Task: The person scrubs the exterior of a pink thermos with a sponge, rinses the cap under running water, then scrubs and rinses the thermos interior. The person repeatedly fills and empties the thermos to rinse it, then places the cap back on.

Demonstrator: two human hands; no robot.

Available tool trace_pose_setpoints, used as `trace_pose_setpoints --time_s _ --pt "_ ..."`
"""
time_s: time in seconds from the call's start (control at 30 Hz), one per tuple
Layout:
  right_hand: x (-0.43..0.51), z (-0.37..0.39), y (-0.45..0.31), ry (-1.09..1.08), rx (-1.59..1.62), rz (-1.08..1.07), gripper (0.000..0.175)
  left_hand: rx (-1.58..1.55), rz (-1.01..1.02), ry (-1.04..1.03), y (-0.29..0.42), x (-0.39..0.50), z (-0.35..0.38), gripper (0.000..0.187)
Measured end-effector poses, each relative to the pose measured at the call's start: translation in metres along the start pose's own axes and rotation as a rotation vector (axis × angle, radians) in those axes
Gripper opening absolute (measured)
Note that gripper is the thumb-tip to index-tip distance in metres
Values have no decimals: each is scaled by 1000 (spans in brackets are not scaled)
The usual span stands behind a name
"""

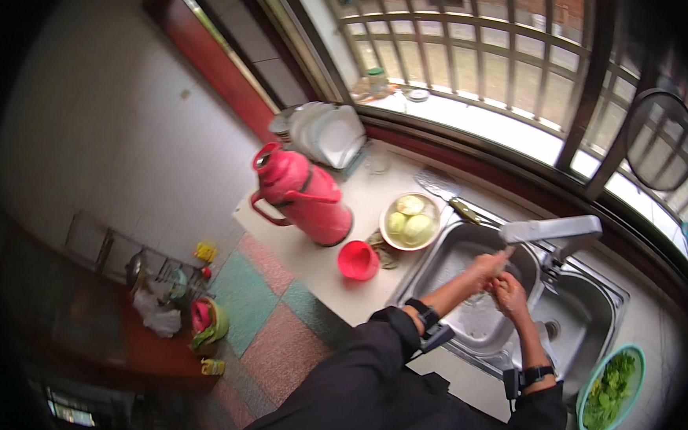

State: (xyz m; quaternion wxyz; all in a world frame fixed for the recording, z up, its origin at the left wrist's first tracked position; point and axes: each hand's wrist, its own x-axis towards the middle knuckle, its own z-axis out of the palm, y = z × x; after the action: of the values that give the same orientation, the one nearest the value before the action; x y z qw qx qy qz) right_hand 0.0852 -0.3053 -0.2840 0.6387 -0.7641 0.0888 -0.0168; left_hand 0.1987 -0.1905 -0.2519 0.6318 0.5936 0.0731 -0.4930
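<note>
Both hands are over the left basin of a stainless steel double sink, below the head of a grey faucet. My left hand reaches higher, its fingertips near the faucet's outlet. Close against it, my right hand has its fingers curled. Both look wet. Whether something small lies between the fingers is too blurred to tell. Left of the sink stands a bowl with several pale green, peeled-looking round vegetables in it. A cleaver with a dark handle rests behind, by the sink's rim.
On the counter are a red thermos flask, a red plastic cup, a dark cloth and racked plates. A green basket of leafy greens stands right of the right basin. A barred window is behind.
</note>
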Motion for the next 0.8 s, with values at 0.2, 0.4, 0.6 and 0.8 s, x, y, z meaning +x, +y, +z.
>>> trace_pose_setpoints --time_s 0.2,0.4,0.6,0.8 --pt "-10 -3 4 122 -200 68 28 -624 106 -283 5 3 -16 39" --pt "-15 -2 -8 222 -158 -51 24 -521 230 -42 3 -1 -2 37" --pt "-19 -8 -19 342 -222 -82 25 -707 135 -219 5 15 -6 30" --pt "-20 -13 -39 500 -42 -186 45 -533 274 -166 -7 16 6 27"
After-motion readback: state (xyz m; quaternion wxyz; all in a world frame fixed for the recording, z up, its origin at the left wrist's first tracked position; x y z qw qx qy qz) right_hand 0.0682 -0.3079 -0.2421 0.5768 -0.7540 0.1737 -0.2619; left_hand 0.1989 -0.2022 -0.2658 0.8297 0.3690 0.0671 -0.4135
